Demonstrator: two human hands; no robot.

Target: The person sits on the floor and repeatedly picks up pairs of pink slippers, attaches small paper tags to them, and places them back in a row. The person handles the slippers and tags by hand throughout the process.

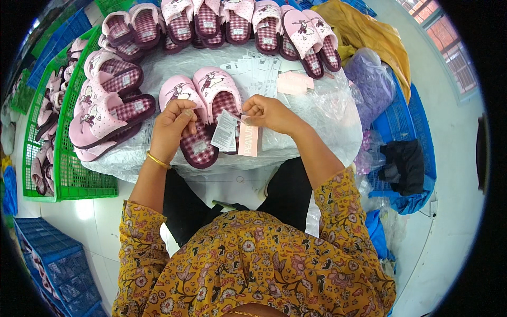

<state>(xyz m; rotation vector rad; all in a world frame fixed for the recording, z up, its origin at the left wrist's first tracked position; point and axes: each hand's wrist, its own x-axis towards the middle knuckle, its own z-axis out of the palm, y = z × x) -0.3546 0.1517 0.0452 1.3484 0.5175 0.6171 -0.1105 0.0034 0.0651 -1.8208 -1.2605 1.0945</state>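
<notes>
A pair of pink slippers with plaid insoles lies in front of me: the left slipper (199, 147) and, overlapping beside it, the right slipper (216, 84). My left hand (171, 127) is closed in a pinch at the opening of the left slipper; what its fingertips hold is too small to make out. Over the right slipper, my right hand (272, 114) pinches the top of a pink hang tag (248, 141). White paper labels (225, 131) hang beside that tag, across the insole. Part of the right slipper's heel is hidden behind the tags.
More slippers (237, 25) line the table's far edge, and others (100, 116) are stacked at left. Loose white labels (261, 71) and pink cards (294, 83) lie on the plastic-covered table (311, 127). Green crates (84, 179) stand left; a blue basket (393, 119) stands right.
</notes>
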